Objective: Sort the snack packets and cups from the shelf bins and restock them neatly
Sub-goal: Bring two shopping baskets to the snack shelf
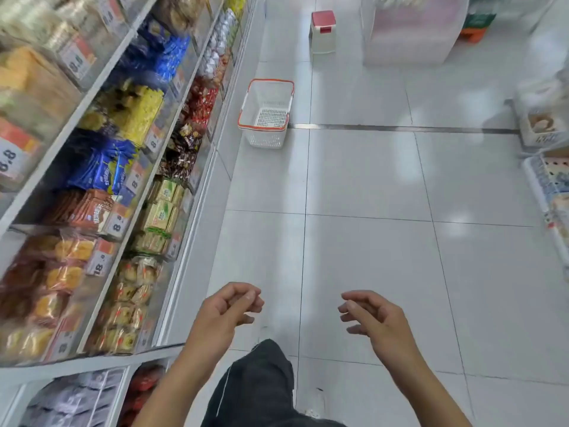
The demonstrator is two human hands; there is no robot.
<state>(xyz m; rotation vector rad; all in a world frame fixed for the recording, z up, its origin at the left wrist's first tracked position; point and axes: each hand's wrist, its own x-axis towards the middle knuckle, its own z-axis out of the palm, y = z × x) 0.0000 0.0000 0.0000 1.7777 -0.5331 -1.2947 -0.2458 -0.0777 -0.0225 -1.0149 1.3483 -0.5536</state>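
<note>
**Empty hands in the snack aisle**

Both hands hang over the white tiled floor [369,257], fingers loosely curled, holding nothing: the left hand [226,309] near the shelf [191,217], the right hand [374,315] well apart from it. Shelf bins hold snack packets [101,171] behind price tags. Farther along, a white basket [267,114] with orange rim stands beside the shelf, a red-topped stool [322,32] beyond.

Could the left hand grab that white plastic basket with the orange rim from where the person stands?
Probably not. The left hand hangs empty over the floor tiles near the person, while the white plastic basket with the orange rim sits well ahead along the shelf base. Nothing blocks the way; stepping forward should do it.
</note>
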